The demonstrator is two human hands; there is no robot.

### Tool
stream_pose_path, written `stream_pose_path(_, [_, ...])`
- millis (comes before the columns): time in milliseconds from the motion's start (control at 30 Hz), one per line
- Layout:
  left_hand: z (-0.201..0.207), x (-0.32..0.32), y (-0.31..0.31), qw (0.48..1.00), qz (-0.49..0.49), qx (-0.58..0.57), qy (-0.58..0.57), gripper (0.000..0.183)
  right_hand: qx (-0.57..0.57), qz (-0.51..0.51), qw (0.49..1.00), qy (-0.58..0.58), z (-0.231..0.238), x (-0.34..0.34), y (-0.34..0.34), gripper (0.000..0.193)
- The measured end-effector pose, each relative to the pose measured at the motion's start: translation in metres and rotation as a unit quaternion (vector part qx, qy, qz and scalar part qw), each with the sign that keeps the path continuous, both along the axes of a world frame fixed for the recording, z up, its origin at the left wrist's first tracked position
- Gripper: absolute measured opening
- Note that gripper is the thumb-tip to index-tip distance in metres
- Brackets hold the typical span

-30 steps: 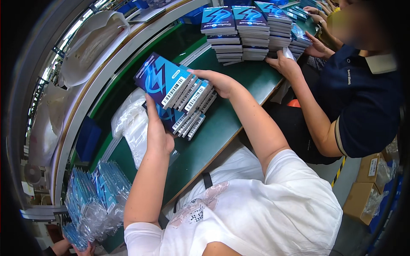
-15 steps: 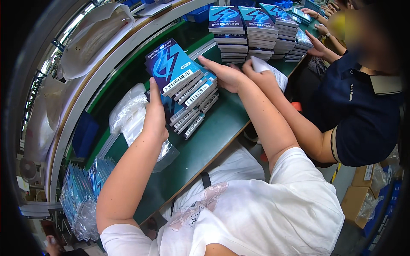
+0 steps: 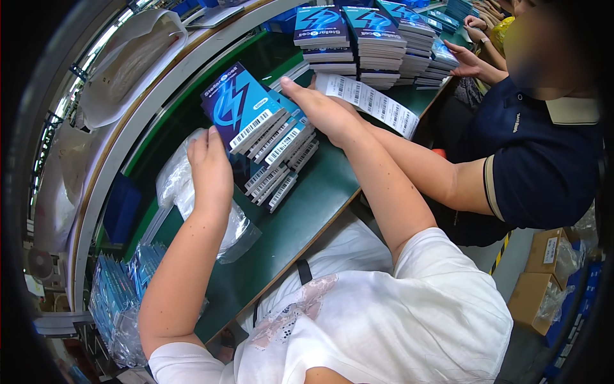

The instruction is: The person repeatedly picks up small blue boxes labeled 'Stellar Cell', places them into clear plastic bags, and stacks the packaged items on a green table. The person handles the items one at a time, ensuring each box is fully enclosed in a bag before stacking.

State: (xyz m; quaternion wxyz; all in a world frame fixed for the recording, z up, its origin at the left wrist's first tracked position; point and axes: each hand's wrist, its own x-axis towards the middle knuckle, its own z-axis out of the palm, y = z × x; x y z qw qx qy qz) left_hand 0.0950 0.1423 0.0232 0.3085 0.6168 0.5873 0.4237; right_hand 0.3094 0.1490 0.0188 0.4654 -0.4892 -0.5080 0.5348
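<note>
A stack of thin blue boxes point(image 3: 242, 105) stands on the green worktop before me, its layers turned unevenly and barcode labels facing me. At its left side is my left hand point(image 3: 212, 169), fingers stretched, the tips by the top box's lower left corner. My right hand point(image 3: 320, 110) lies along the stack's right side, thumb raised and apart; its other fingers are partly hidden. Neither hand wraps round a box. Just beyond my right hand, a co-worker's arm point(image 3: 422, 153) reaches in beside a white sheet of barcode labels point(image 3: 371, 102).
Clear plastic bags point(image 3: 182, 176) lie left of the stack on the worktop point(image 3: 281, 237). Several taller stacks of blue boxes point(image 3: 380, 48) stand at the back right. More bagged boxes point(image 3: 115, 294) sit at the lower left. Cardboard cartons point(image 3: 534, 301) stand at the right.
My left hand has turned, so its fingers now show beside the stack instead of behind it. The co-worker's label sheet is now spread out flatter. The view has shifted slightly.
</note>
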Motion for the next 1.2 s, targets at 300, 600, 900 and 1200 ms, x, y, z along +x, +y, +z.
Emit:
stream_pose_path(300, [0.010, 0.031, 0.002, 0.956, -0.047, -0.009, -0.289, 0.046, 0.019, 0.004, 1.000, 0.020, 0.011, -0.008, 0.003, 0.091])
stream_pose_path(600, [0.031, 0.060, -0.006, 0.954, -0.031, -0.044, -0.296, 0.052, -0.034, 0.030, 0.984, 0.170, 0.030, -0.001, -0.008, 0.065])
stream_pose_path(900, [0.033, 0.045, -0.010, 0.933, -0.073, -0.067, -0.346, 0.056, -0.015, -0.015, 0.990, 0.137, 0.024, 0.009, -0.003, 0.069])
stream_pose_path(1200, [0.028, 0.012, -0.029, 0.962, -0.071, -0.009, -0.264, 0.054, 0.227, -0.141, 0.963, -0.008, 0.050, -0.008, -0.040, 0.055])
